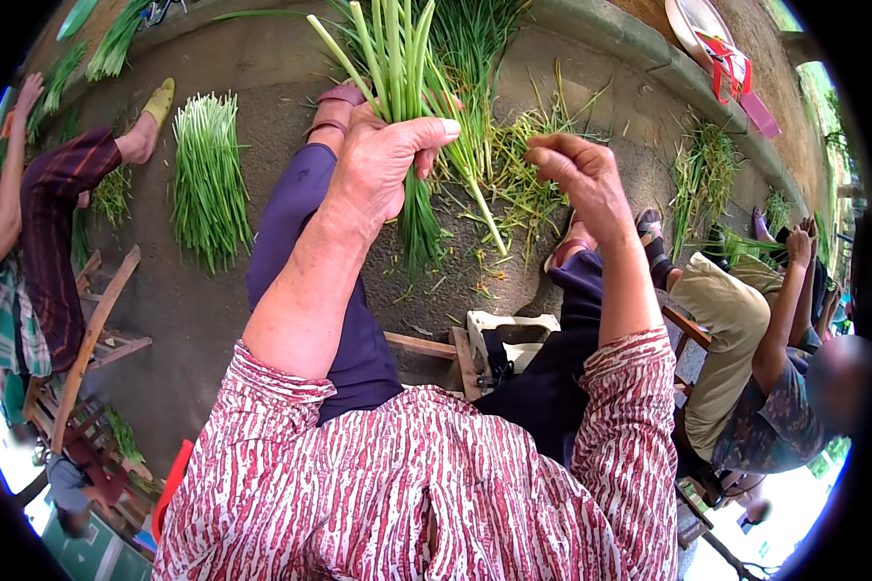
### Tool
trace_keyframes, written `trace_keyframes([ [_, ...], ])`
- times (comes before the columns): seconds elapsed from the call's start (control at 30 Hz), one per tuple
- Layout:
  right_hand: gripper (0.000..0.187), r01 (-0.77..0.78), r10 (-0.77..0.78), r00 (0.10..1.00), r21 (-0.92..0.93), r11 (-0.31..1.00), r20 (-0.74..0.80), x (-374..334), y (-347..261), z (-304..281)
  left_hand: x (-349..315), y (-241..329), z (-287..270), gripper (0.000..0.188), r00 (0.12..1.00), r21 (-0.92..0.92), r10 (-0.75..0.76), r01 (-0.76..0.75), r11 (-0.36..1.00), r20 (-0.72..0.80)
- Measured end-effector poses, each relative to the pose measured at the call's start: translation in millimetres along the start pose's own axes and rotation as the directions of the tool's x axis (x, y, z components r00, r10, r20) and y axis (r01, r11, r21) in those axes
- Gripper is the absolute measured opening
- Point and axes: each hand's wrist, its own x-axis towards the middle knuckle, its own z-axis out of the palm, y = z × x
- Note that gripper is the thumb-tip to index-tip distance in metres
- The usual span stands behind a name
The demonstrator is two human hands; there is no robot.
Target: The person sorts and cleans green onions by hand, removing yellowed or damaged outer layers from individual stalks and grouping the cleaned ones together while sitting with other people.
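left hand point(383, 160) wraps tight round a bunch of green stems point(393, 68), thick pale ends pointing up and away, leafy part hanging below the fist. right hand point(586, 179) hovers apart from it, off to the right, fingers curled half in; i can't tell whether a thin strand is pinched there. to me this looks like the picking-over step, with bad leaves coming off the bunch. the next move seems to call for a steady left grip while the right thumb and forefinger reach across to the stems.

past the hands, a heap of loose greens point(475, 39) lies on the ground point(194, 310), with yellowed scraps point(528, 145) right beside it. farther left sits a tidy bundle point(208, 179), pale ends together. a co-worker in a patterned shirt point(761, 421) sits to the right, and another in striped trousers point(63, 232) to the left.
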Motion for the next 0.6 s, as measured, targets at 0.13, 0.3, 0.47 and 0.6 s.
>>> trace_keyframes([
  [0.13,0.027,0.081,-0.099,0.98,0.104,0.991,0.175,-14.2,-21.4,28.4,1.3,-1.5,2.4,0.022,1.0,0.028,0.002,-0.002,1.0,-0.006],
  [0.3,0.019,0.07,-0.069,0.969,0.003,0.998,0.238,-15.6,-31.0,38.4,1.8,-5.0,3.2,0.021,1.0,0.038,-0.003,0.003,0.999,0.013],
  [0.47,0.02,0.084,-0.09,0.97,0.035,0.996,0.227,-17.5,-31.2,36.0,0.8,-0.5,8.4,0.017,0.998,0.081,-0.003,-0.002,0.997,0.06],
  [0.6,0.021,0.114,-0.128,0.978,0.09,0.989,0.165,-19.1,-31.0,36.6,0.4,-0.5,7.9,0.015,0.994,0.115,-0.027,0.015,0.993,0.11],
])
